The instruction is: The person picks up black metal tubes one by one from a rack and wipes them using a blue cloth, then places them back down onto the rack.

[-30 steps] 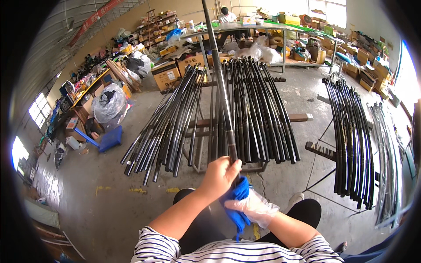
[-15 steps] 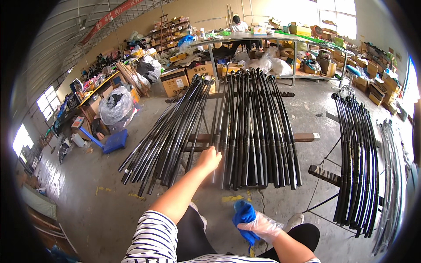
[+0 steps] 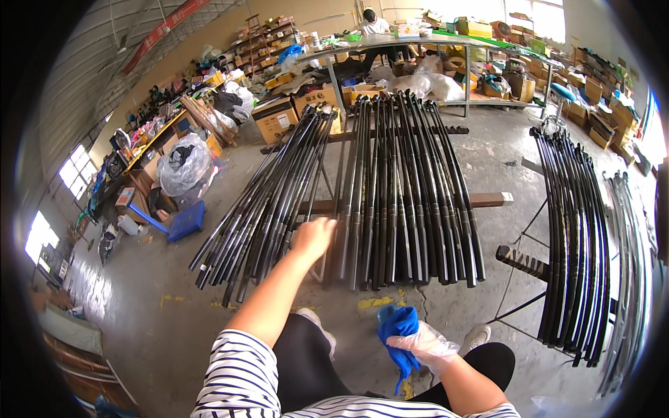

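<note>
Long black poles that look like fishing rods lie side by side on a low rack in front of me, in a left and a right group. My left hand, bare, is closed at the gap between the groups, around a motion-blurred black rod; its fingertips are partly hidden. Lower down, my right hand wears a clear plastic glove and grips a bunched blue cloth. A bluish rounded thing shows beside the cloth, too covered to name.
The rack's brown crossbar sticks out right. Further right, more black rods rest on another stand with a wrapped bar, beside plastic-covered poles. A blue platform cart stands left. A person sits behind the far workbench.
My left hand has moved left, toward the left group, and the blurred rod has shifted slightly left too. My right hand has moved a little right with the blue cloth. The view has shifted slightly.
</note>
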